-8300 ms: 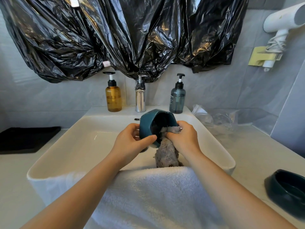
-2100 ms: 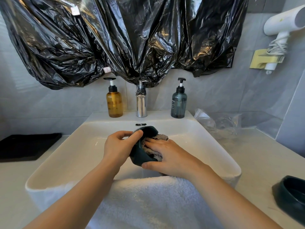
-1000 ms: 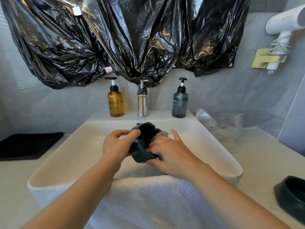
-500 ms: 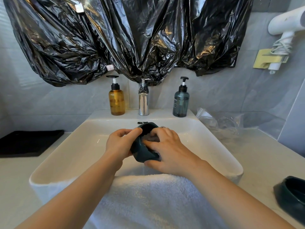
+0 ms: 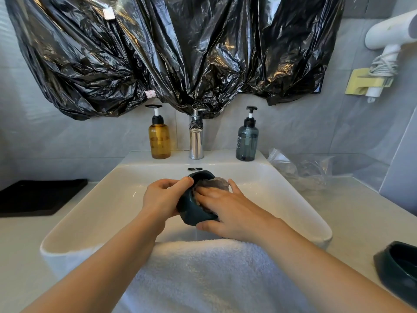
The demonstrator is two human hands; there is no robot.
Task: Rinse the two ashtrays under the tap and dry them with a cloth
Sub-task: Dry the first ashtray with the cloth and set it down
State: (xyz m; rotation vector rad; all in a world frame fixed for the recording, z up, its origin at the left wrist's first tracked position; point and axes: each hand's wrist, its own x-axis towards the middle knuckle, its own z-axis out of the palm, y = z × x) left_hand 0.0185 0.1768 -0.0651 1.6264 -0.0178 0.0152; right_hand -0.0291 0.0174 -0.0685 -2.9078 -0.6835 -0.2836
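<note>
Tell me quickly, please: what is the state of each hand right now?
Left hand: closed, gripping the dark ashtray.
Right hand: open, pressing the grey cloth into it.

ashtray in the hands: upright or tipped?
Tipped on its side. The ashtray's opening faces right, where the right hand presses the grey cloth into it; the left hand grips its rim.

The right hand [image 5: 230, 211] hides most of the cloth [image 5: 214, 184] (2nd ashtray [image 5: 397, 267] is cropped).
</note>
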